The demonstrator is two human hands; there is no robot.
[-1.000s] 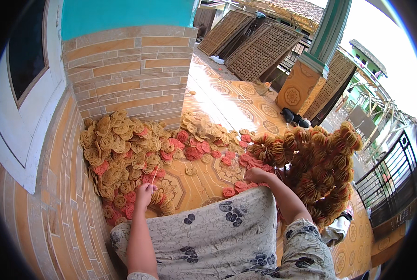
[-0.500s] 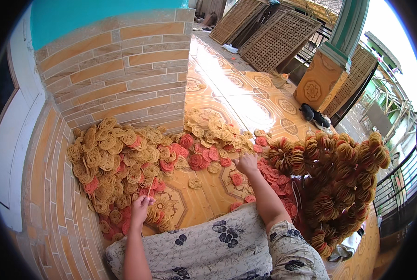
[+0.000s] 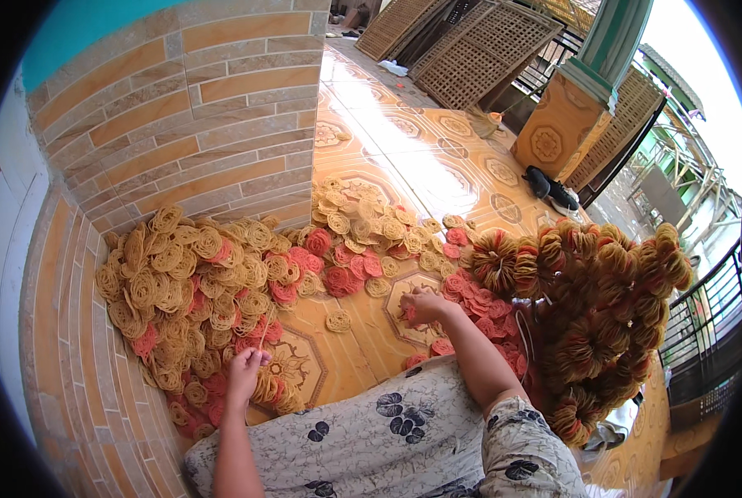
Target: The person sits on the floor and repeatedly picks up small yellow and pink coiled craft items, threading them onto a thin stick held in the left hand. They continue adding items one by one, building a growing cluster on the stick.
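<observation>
My left hand (image 3: 245,370) pinches a thin pale strip (image 3: 262,332) that stands up above the fingers. Just below and right of it hangs or lies a short row of strung yellow and pink lacy discs (image 3: 276,392), like dried noodle crackers. My right hand (image 3: 427,307) reaches down to the tiles, fingers closed on a pink cracker (image 3: 408,314) that shows at the fingertips. A big heap of yellow crackers (image 3: 168,257), mixed with pink ones, lies to the left. Loose pink crackers (image 3: 479,307) lie right of my right hand.
At right stands a pile of strung cracker bunches (image 3: 587,332). A brick-patterned wall (image 3: 205,108) rises at left. One yellow cracker (image 3: 338,320) lies alone on the tiled floor. Beyond are a pillar (image 3: 562,124), black shoes (image 3: 549,187) and woven racks (image 3: 479,58).
My right hand has drawn back toward me from the pile's edge and come down over the lone pink cracker. The left hand keeps hold of the strip. The view has shifted slightly.
</observation>
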